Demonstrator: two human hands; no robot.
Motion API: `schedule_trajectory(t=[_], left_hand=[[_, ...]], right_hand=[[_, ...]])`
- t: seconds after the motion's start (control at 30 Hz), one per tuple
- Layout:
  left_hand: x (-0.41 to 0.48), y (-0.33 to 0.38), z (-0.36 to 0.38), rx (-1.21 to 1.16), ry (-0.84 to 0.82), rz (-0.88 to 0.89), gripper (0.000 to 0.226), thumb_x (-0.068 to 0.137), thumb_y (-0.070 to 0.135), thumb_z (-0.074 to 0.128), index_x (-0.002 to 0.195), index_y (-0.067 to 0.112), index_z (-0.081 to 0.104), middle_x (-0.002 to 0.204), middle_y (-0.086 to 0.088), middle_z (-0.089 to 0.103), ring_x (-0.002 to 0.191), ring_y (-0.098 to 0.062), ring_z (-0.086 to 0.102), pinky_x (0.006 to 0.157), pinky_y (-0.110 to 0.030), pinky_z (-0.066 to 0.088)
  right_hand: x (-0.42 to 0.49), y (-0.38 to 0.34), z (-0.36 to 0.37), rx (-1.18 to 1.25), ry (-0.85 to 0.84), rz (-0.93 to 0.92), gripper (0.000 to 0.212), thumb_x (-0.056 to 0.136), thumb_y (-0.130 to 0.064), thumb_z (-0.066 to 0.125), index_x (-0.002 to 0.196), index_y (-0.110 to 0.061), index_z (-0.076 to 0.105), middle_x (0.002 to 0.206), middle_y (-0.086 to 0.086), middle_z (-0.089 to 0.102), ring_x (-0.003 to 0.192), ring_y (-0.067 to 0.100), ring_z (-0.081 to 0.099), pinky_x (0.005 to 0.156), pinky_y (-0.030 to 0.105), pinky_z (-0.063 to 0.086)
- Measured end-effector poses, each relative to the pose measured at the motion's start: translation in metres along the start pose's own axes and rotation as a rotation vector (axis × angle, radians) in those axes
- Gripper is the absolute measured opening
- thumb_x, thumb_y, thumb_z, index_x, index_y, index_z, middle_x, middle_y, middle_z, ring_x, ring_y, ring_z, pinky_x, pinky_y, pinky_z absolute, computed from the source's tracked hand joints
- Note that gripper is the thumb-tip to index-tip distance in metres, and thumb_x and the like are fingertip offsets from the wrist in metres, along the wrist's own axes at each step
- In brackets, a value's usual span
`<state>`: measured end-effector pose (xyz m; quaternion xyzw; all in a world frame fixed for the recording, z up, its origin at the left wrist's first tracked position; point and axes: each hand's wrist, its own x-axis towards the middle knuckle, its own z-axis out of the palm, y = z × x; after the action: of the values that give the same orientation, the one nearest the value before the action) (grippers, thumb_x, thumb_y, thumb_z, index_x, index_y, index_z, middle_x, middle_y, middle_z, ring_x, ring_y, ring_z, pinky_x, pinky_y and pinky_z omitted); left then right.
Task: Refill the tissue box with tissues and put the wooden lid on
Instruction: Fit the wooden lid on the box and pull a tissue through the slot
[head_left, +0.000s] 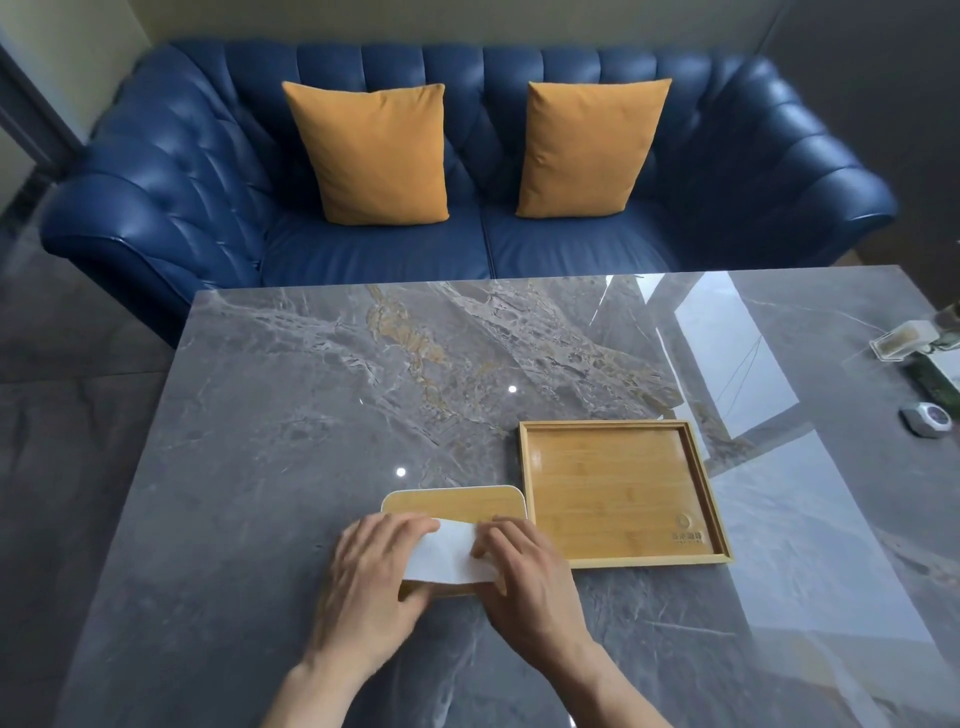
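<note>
A white tissue box with its wooden lid (457, 503) on top stands near the table's front, its white rim showing along the far edge. A white tissue (448, 553) lies over the lid's near half. My left hand (371, 577) rests on the box's left side, thumb under the near edge and fingers on the tissue. My right hand (524, 571) presses the tissue's right end with its fingertips. The near part of the box is hidden beneath both hands.
A square bamboo tray (701, 499) lies just right of the box, touching it. Small items, a clear container (901, 340) and a grey round device (927, 420), sit at the marble table's right edge. A blue sofa (483, 249) with two orange cushions stands beyond the table.
</note>
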<state>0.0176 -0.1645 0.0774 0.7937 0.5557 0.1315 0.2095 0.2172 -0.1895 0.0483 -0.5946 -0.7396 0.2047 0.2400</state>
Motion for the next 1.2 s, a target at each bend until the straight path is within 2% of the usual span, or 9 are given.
schedule_trajectory(t=[0.1, 0.27, 0.4, 0.5, 0.6, 0.67, 0.77, 0.9, 1.2], left_hand=[[-0.001, -0.004, 0.007, 0.084, 0.079, 0.022, 0.055, 0.047, -0.003, 0.072, 0.090, 0.030, 0.060, 0.088, 0.015, 0.064, 0.087, -0.018, 0.060, 0.086, -0.028, 0.039], [-0.009, -0.005, 0.010, 0.222, 0.080, 0.061, 0.042, 0.049, -0.004, 0.067, 0.077, 0.025, 0.057, 0.072, 0.009, 0.058, 0.073, -0.024, 0.056, 0.077, -0.034, 0.040], [-0.021, -0.011, 0.012, 0.158, -0.027, 0.056, 0.043, 0.052, 0.004, 0.061, 0.087, 0.029, 0.056, 0.085, 0.013, 0.056, 0.085, -0.022, 0.057, 0.087, -0.032, 0.037], [-0.030, -0.011, 0.008, 0.111, -0.095, 0.040, 0.052, 0.053, 0.018, 0.060, 0.103, 0.030, 0.057, 0.114, 0.014, 0.056, 0.111, -0.017, 0.052, 0.109, -0.036, 0.030], [-0.034, -0.014, 0.010, 0.111, -0.152, 0.085, 0.062, 0.065, 0.037, 0.062, 0.126, 0.030, 0.054, 0.150, 0.013, 0.039, 0.142, -0.013, 0.033, 0.119, -0.045, 0.018], [-0.034, -0.017, 0.015, 0.134, -0.172, 0.114, 0.067, 0.079, 0.052, 0.058, 0.141, 0.031, 0.044, 0.159, 0.013, 0.026, 0.149, -0.012, 0.019, 0.120, -0.045, 0.015], [-0.032, -0.019, 0.026, 0.193, -0.168, 0.096, 0.073, 0.088, 0.064, 0.046, 0.151, 0.030, 0.032, 0.162, 0.012, 0.021, 0.151, -0.012, 0.013, 0.119, -0.043, 0.013], [-0.036, -0.020, 0.038, 0.233, -0.177, 0.055, 0.073, 0.088, 0.065, 0.044, 0.149, 0.026, 0.038, 0.160, 0.008, 0.029, 0.150, -0.015, 0.020, 0.118, -0.042, 0.014], [-0.041, -0.015, 0.048, 0.233, -0.164, 0.016, 0.074, 0.087, 0.066, 0.044, 0.149, 0.026, 0.038, 0.159, 0.005, 0.031, 0.148, -0.020, 0.024, 0.117, -0.044, 0.016]], right_hand=[[-0.007, -0.001, 0.001, -0.046, -0.026, -0.007, 0.020, 0.075, -0.018, 0.067, 0.092, -0.019, 0.056, 0.103, -0.009, 0.063, 0.113, 0.016, 0.056, 0.074, 0.035, 0.048], [-0.015, -0.004, 0.004, -0.092, -0.049, -0.008, 0.022, 0.074, -0.019, 0.065, 0.094, -0.018, 0.058, 0.106, -0.010, 0.063, 0.119, 0.013, 0.053, 0.079, 0.032, 0.051], [-0.018, -0.002, 0.004, -0.092, -0.072, -0.033, 0.020, 0.077, -0.023, 0.065, 0.092, -0.020, 0.051, 0.110, -0.011, 0.062, 0.124, 0.015, 0.051, 0.080, 0.032, 0.049], [-0.022, 0.000, 0.004, -0.076, -0.077, -0.041, 0.025, 0.075, -0.022, 0.067, 0.096, -0.020, 0.053, 0.121, -0.010, 0.060, 0.132, 0.016, 0.046, 0.090, 0.031, 0.048], [-0.028, 0.003, 0.006, -0.077, -0.063, -0.018, 0.042, 0.072, -0.016, 0.065, 0.113, -0.019, 0.060, 0.143, -0.001, 0.054, 0.140, 0.019, 0.039, 0.108, 0.032, 0.041], [-0.032, 0.003, 0.007, -0.082, -0.051, -0.003, 0.054, 0.074, -0.021, 0.064, 0.127, -0.020, 0.058, 0.150, 0.002, 0.047, 0.144, 0.019, 0.034, 0.114, 0.033, 0.035], [-0.039, 0.003, 0.006, -0.088, -0.075, -0.003, 0.065, 0.078, -0.035, 0.064, 0.140, -0.021, 0.051, 0.157, 0.001, 0.039, 0.149, 0.017, 0.026, 0.116, 0.036, 0.031], [-0.042, 0.007, 0.009, -0.127, -0.088, 0.003, 0.067, 0.082, -0.041, 0.063, 0.144, -0.020, 0.049, 0.159, 0.000, 0.036, 0.150, 0.017, 0.022, 0.116, 0.039, 0.031], [-0.044, 0.010, 0.021, -0.258, -0.091, 0.049, 0.057, 0.095, -0.036, 0.051, 0.148, -0.016, 0.043, 0.163, 0.005, 0.026, 0.152, 0.019, 0.015, 0.116, 0.035, 0.025]])
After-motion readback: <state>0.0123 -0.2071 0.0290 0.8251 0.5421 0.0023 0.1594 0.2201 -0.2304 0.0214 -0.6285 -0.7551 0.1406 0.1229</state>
